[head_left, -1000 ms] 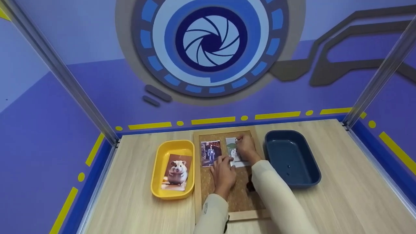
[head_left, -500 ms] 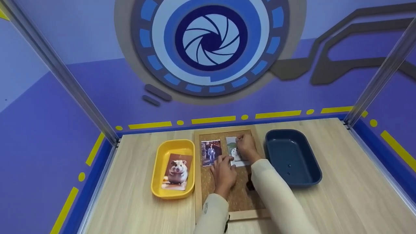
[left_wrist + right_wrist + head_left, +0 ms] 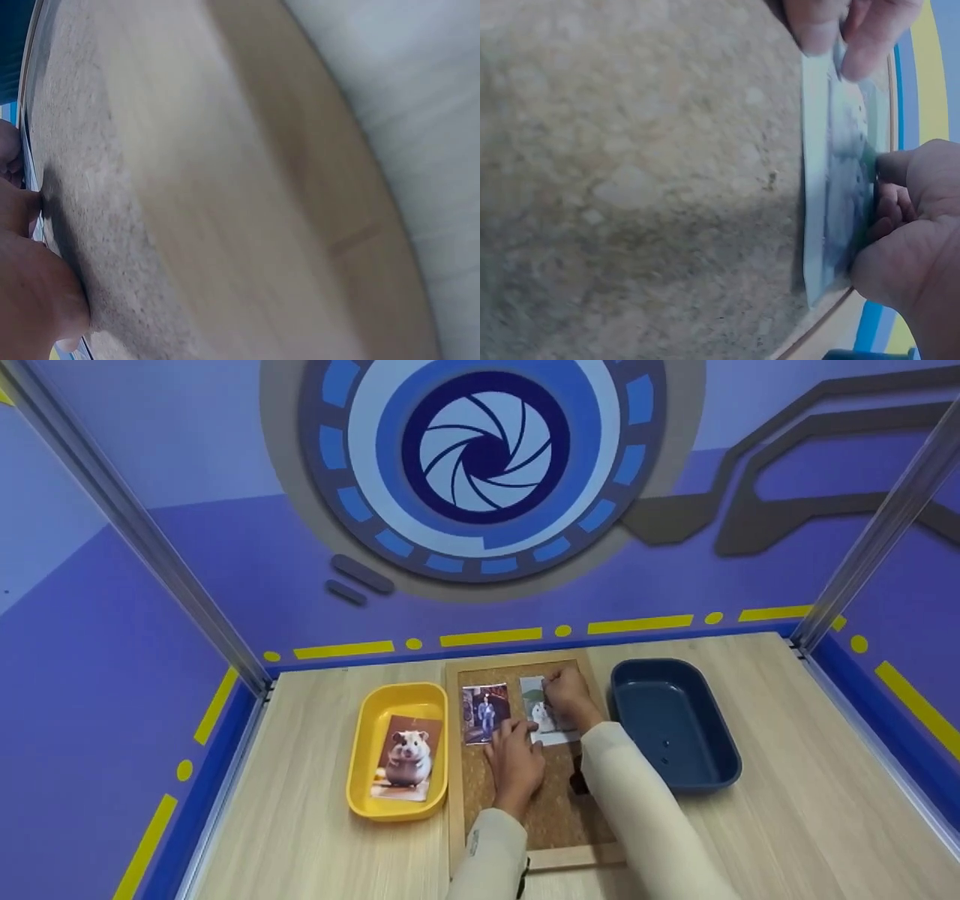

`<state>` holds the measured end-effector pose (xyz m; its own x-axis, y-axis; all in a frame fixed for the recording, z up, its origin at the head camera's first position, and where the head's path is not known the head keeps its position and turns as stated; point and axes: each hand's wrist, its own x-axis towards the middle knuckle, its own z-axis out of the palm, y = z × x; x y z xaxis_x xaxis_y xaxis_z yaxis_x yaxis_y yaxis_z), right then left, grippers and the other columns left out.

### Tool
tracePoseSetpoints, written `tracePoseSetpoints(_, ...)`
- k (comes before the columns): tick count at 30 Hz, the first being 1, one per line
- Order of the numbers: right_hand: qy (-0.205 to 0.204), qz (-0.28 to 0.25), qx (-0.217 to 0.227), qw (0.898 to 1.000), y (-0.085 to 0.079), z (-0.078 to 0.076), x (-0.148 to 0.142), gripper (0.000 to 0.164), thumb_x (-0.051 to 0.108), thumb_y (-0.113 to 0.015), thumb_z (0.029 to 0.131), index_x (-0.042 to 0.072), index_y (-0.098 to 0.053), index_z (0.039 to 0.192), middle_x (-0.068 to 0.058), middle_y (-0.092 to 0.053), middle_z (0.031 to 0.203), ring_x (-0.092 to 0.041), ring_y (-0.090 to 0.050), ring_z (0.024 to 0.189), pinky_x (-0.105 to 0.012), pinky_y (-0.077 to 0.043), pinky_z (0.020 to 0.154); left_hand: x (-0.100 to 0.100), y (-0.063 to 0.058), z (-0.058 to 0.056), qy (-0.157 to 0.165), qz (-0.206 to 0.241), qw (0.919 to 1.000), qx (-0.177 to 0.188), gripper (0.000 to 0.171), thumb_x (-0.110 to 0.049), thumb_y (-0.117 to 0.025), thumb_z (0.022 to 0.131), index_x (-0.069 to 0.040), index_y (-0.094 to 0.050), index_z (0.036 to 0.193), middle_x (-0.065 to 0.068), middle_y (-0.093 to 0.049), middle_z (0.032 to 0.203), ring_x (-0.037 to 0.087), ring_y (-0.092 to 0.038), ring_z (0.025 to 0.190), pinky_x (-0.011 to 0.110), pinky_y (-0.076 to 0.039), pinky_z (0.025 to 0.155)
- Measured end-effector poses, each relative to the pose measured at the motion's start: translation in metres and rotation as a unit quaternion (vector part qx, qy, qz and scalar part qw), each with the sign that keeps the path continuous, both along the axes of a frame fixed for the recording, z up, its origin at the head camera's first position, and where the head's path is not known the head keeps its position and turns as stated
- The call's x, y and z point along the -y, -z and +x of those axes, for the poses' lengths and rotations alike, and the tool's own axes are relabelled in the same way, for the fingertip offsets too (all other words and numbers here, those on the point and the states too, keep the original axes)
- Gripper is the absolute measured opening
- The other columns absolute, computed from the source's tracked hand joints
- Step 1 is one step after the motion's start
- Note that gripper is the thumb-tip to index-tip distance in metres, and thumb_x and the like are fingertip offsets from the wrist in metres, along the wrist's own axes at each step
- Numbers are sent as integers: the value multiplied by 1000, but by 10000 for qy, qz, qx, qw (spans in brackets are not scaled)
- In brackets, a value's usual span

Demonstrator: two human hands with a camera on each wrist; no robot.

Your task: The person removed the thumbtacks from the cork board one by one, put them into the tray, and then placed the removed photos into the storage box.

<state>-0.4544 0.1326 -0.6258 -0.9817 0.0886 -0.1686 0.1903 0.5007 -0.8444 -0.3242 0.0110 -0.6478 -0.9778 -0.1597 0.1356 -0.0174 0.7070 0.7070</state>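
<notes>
A photo of a white hamster on green [image 3: 538,709] lies on the framed corkboard [image 3: 555,810]. My left hand [image 3: 516,761] rests on the board with its fingers extended, fingertips at the photo's lower left edge. In the right wrist view, left fingertips [image 3: 817,34] touch that edge. My right hand [image 3: 568,695] is at the photo's upper right, fingers curled and thumb drawn in. It pinches a small pin, almost wholly hidden by the fingers. Left of this photo, another photo of a standing figure [image 3: 486,714] lies flat on the cork.
A yellow tray [image 3: 360,780] left of the board holds a brown hamster photo [image 3: 406,759]. On the right stands a dark blue tray [image 3: 697,720] with a few tiny dark things inside. A blue patterned wall [image 3: 225,562] closes off the table's back.
Both hands keep their places. The right fingers have turned slightly, and a light spot seen at their tips a second ago is now hidden.
</notes>
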Motion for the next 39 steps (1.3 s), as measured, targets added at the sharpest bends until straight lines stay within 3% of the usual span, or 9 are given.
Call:
tracePoseSetpoints(10, 23, 147, -13, 9999, -3, 3, -1, 36, 8, -58, 103, 14, -51, 68, 1, -48, 65, -17, -50, 63, -30, -38, 56, -2, 0, 1, 0, 36, 10000, -80, 19, -15, -78, 95, -19, -77, 114, 1, -67, 128, 28, -59, 123, 51, -39, 102)
tracePoseSetpoints(20, 150, 613, 70, 9980, -3, 2, -4, 33, 15, -56, 105, 16, -52, 71, 1, -48, 70, -17, -51, 67, -30, -38, 58, -3, -5, 0, 193, 278, 9994, 1, 21, -15, -78, 95, -17, -78, 116, 4, -66, 130, 30, -58, 125, 54, -38, 105)
tracePoseSetpoints(23, 108, 511, 67, 9986, -3, 3, -4, 34, 13, -55, 104, 16, -50, 71, 1, -45, 70, -17, -50, 68, -30, -37, 59, -2, -6, 0, 199, 335, 9992, 28, 20, -13, -77, 95, -16, -77, 115, 3, -67, 129, 30, -58, 125, 53, -37, 104)
tracePoseSetpoints(31, -31, 284, 115, 9995, 1, 6, -5, 14, 11, -55, 102, 11, -59, 89, -2, -54, 84, -20, -56, 80, -30, -43, 64, 2, 0, -2, 203, 399, 9990, -68, 19, -10, -77, 94, -14, -77, 113, 5, -67, 125, 32, -58, 124, 54, -38, 103)
tracePoseSetpoints(36, -178, 195, 170, 9995, -3, 10, -3, 12, 12, -54, 105, 10, -59, 95, -3, -55, 89, -20, -57, 84, -29, -44, 66, 6, 0, -4, 224, 414, 9989, -61, 20, -9, -77, 94, -13, -77, 114, 6, -67, 127, 32, -58, 126, 54, -36, 104)
tracePoseSetpoints(39, -282, 220, 92, 9993, -8, 15, -3, 14, 11, -54, 105, 9, -56, 90, -4, -54, 87, -20, -57, 82, -29, -44, 65, 7, -1, -4, 288, 377, 9989, 5, 21, -8, -76, 95, -13, -77, 115, 6, -67, 129, 32, -57, 126, 54, -36, 105)
